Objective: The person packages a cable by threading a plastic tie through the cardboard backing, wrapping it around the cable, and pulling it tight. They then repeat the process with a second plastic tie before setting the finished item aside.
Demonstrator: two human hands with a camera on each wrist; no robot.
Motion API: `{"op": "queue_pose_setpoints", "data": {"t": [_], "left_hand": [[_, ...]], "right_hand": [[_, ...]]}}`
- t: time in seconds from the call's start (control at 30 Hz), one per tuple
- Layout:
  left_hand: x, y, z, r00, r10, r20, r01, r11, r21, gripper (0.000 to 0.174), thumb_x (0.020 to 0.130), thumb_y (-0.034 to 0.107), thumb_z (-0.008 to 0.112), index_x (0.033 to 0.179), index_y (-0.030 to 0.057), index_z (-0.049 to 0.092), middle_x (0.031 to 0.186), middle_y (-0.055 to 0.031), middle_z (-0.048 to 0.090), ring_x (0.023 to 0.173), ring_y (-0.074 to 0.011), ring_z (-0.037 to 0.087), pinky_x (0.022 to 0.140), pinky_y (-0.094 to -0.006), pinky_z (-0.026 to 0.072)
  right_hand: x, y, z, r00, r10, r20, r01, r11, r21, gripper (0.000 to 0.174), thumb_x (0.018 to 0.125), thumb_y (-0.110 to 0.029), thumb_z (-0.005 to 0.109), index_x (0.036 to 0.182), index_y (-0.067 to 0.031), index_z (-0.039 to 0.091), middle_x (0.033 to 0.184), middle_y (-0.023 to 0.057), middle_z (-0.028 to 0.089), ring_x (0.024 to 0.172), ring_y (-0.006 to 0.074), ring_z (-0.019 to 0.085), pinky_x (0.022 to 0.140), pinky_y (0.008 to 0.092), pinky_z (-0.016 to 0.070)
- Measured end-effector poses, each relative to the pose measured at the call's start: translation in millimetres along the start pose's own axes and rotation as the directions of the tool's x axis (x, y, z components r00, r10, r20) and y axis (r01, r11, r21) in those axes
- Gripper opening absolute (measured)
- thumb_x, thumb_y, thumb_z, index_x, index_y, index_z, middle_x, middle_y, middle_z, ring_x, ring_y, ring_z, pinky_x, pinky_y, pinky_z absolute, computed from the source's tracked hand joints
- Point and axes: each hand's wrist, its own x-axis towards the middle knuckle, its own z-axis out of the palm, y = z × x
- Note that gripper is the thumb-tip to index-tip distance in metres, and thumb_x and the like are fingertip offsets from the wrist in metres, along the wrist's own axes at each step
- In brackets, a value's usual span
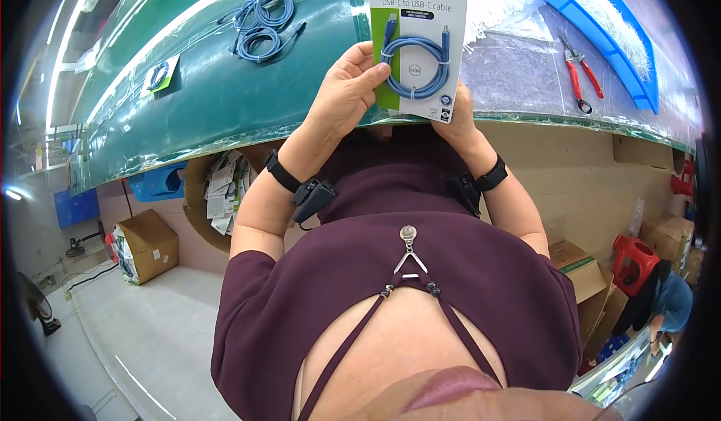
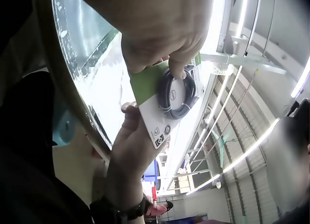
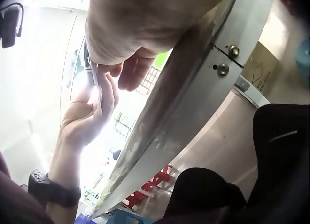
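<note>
A packaged blue USB-C cable (image 1: pixel 415 68) on a white and green card stands upright, its printed front toward the head camera. My left hand (image 1: pixel 347 90) grips the card's left edge, thumb across the front and fingers behind. In the left wrist view the cable pack (image 2: pixel 154 100) is tilted, with the left thumb over the coil. My right hand (image 1: pixel 457 113) is at the lower right corner, mostly behind the card; I cannot tell whether its fingers pinch it. In the right wrist view the right hand's fingers (image 3: pixel 135 71) hang bent beside the card, seen nearly edge-on.
Loose blue cables (image 1: pixel 263 15) lie on the green table mat (image 1: pixel 203 83), with another carded cable (image 1: pixel 159 77) at left. Red-handled pliers (image 1: pixel 580 75) and a blue tray (image 1: pixel 601 34) of clear ties are at right. A cardboard box (image 1: pixel 146 247) stands on the floor.
</note>
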Motion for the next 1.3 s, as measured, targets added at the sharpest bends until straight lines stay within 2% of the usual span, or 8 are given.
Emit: {"op": "queue_pose_setpoints", "data": {"t": [0.17,0.57,0.63,0.73,0.8,0.83,0.9,1.3], "left_hand": [[-4,8,5,0.998,-0.055,0.003,0.055,0.998,-0.02,0.029,0.091,0.006,0.058,0.119,-0.0019,0.052,0.11,-0.0101,0.062,0.101,-0.0143,0.06,0.089,-0.028,0.0499],[-22,-2,12,1.0,-0.004,-0.004,0.005,0.923,0.386,0.046,0.092,0.005,0.055,0.134,-0.001,0.036,0.111,-0.0108,0.062,0.102,-0.0128,0.058,0.086,-0.0245,0.0477],[-25,-5,8,1.0,0.018,0.009,-0.02,0.909,0.417,0.048,0.092,0.004,0.055,0.135,-0.0008,0.034,0.109,-0.0104,0.062,0.101,-0.0122,0.058,0.085,-0.0237,0.0475],[-26,-4,-2,0.984,0.176,-0.011,-0.125,0.741,0.66,0.053,0.089,0.001,0.056,0.135,-0.0012,0.032,0.093,-0.01,0.066,0.082,-0.0141,0.062,0.076,-0.0259,0.0486],[-27,-1,3,0.979,0.204,-0.006,-0.135,0.671,0.729,0.056,0.088,0.0,0.057,0.136,-0.0011,0.03,0.091,-0.0103,0.065,0.079,-0.015,0.062,0.074,-0.0265,0.0485],[-27,-1,9,0.976,0.22,0.008,-0.141,0.596,0.791,0.059,0.087,0.0,0.058,0.138,-0.0009,0.029,0.089,-0.0106,0.065,0.077,-0.0159,0.062,0.072,-0.0271,0.0484],[-26,-3,15,0.972,0.234,0.033,-0.153,0.516,0.843,0.062,0.086,0.0,0.059,0.139,-0.0008,0.027,0.086,-0.0109,0.064,0.074,-0.0168,0.062,0.07,-0.0278,0.0483],[-29,-3,7,0.98,0.177,0.09,-0.184,0.641,0.745,0.07,0.086,0.001,0.06,0.144,0.0008,0.021,0.088,-0.0094,0.064,0.079,-0.0135,0.06,0.074,-0.0264,0.0473]], "right_hand": [[22,-6,-15,0.994,-0.107,-0.015,0.105,0.992,-0.07,0.039,0.073,0.002,0.071,0.11,-0.0008,0.059,0.097,0.0118,0.063,0.092,0.026,0.064,0.077,0.0329,0.0518],[3,30,-13,0.9,0.344,0.268,-0.425,0.83,0.362,0.039,0.079,-0.009,0.071,0.115,-0.0019,0.059,0.11,0.012,0.063,0.101,0.0203,0.06,0.083,0.0306,0.0497],[7,28,-28,0.956,0.22,0.194,-0.195,0.971,-0.137,0.038,0.08,-0.008,0.069,0.115,-0.0021,0.059,0.108,0.0107,0.064,0.098,0.0192,0.06,0.082,0.0311,0.0496],[45,0,-62,0.833,0.554,0.002,-0.546,0.82,0.174,0.029,0.086,-0.008,0.064,0.114,-0.0045,0.059,0.105,0.0085,0.063,0.098,0.0186,0.059,0.082,0.0311,0.0493],[52,-31,-75,0.971,0.048,-0.235,-0.113,0.955,-0.274,0.023,0.081,-0.01,0.068,0.103,-0.0085,0.064,0.1,0.0052,0.064,0.099,0.0192,0.057,0.088,0.0341,0.0452],[51,-44,-69,0.971,0.048,-0.233,-0.114,0.953,-0.281,0.023,0.081,-0.01,0.068,0.103,-0.0085,0.064,0.1,0.0052,0.064,0.099,0.0192,0.057,0.088,0.0341,0.0452],[54,-66,-45,0.9,-0.249,0.359,0.384,0.843,-0.377,0.019,0.075,-0.014,0.072,0.093,-0.0129,0.067,0.1,0.001,0.063,0.103,0.0199,0.054,0.097,0.0379,0.038],[67,-55,-37,0.849,-0.277,0.45,0.453,0.82,-0.35,0.016,0.07,-0.015,0.075,0.084,-0.0163,0.068,0.098,-0.0019,0.058,0.108,0.021,0.049,0.104,0.0414,0.0294]]}}
